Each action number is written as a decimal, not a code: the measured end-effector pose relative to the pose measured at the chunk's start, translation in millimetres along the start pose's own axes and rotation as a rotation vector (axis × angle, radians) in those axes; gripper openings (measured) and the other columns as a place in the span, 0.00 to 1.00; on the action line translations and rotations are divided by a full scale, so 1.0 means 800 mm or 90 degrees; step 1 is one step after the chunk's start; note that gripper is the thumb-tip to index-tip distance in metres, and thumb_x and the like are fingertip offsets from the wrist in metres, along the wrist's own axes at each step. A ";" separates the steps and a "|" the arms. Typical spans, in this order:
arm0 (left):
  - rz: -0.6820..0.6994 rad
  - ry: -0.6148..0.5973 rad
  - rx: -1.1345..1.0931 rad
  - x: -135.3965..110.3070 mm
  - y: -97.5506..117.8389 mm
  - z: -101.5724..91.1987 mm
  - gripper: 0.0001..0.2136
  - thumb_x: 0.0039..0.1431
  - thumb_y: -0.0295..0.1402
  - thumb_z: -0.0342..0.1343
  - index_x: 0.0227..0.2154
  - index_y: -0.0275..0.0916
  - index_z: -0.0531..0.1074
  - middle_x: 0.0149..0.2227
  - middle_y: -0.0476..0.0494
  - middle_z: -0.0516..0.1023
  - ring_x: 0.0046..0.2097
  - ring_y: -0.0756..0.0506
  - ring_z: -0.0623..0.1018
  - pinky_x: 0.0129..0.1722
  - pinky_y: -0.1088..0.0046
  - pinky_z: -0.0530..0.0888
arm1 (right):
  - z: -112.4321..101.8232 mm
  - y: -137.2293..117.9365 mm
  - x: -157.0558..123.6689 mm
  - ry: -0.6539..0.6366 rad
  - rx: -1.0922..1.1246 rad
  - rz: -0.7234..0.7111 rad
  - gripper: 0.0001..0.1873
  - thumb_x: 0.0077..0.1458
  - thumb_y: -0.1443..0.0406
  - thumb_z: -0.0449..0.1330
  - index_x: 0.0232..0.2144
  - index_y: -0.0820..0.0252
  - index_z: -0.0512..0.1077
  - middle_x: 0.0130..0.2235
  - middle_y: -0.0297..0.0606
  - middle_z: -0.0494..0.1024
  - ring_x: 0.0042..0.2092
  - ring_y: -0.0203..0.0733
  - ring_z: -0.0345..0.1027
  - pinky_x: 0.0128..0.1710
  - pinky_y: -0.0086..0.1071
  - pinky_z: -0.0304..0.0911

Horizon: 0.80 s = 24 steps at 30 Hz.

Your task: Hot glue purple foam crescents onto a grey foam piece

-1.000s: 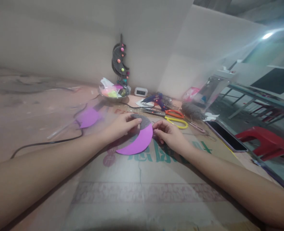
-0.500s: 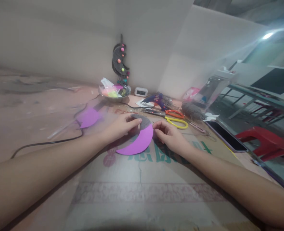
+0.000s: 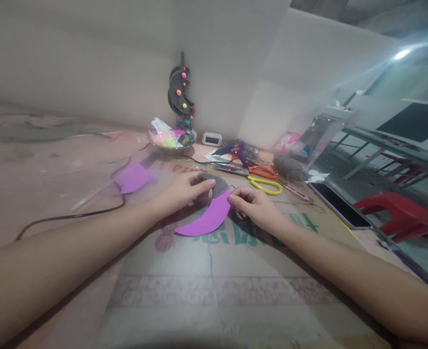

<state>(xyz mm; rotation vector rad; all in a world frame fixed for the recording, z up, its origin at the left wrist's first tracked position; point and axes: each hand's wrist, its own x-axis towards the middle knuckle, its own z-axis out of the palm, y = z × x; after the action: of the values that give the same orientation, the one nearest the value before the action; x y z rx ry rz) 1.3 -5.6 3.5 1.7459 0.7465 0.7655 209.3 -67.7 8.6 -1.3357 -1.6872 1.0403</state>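
Observation:
A flat purple paper crescent (image 3: 208, 218) stands tilted over the cardboard, its upper part covered with grey yarn wrapping (image 3: 220, 186). My left hand (image 3: 194, 190) is closed on that wrapped upper end, thumb in front and the other fingers mostly hidden behind. At the crescent's right edge, just below where the grey ends, my right hand (image 3: 248, 202) is pinched, its thumb tip against the purple edge. The grey strand in that pinch is too thin to see clearly.
Beyond my hands lie scissors (image 3: 265, 185) with orange and yellow handles, a glue gun (image 3: 236, 150), a grey yarn ball (image 3: 290, 167) and a small clock (image 3: 212, 139). A phone (image 3: 339, 204) lies right; another purple piece (image 3: 136, 178) and a black cord (image 3: 72, 216) lie left. Cardboard (image 3: 214, 261) covers the table.
My right hand has shifted slightly left and down, and its thumb now overlaps the crescent's edge. The crescent has tilted a little. My left hand keeps its hold.

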 end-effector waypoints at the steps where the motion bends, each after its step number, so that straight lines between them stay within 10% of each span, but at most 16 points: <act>1: -0.001 0.004 -0.001 0.000 -0.001 0.000 0.17 0.60 0.46 0.49 0.24 0.37 0.67 0.22 0.49 0.66 0.24 0.53 0.66 0.23 0.77 0.61 | 0.000 -0.001 0.000 -0.002 -0.003 -0.002 0.17 0.52 0.52 0.60 0.24 0.60 0.68 0.20 0.27 0.63 0.21 0.29 0.53 0.20 0.26 0.50; 24: 0.001 -0.035 0.069 -0.001 0.005 0.001 0.14 0.58 0.43 0.50 0.28 0.36 0.70 0.25 0.47 0.72 0.26 0.51 0.69 0.22 0.79 0.64 | 0.000 -0.004 0.000 0.009 0.008 -0.025 0.26 0.58 0.46 0.51 0.19 0.59 0.61 0.18 0.28 0.59 0.20 0.29 0.52 0.19 0.26 0.49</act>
<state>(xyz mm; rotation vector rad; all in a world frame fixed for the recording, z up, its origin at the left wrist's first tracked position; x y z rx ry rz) 1.6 -7.6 7.0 1.8579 0.7616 0.6862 208.2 -67.9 11.7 -1.2940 -1.6874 1.0147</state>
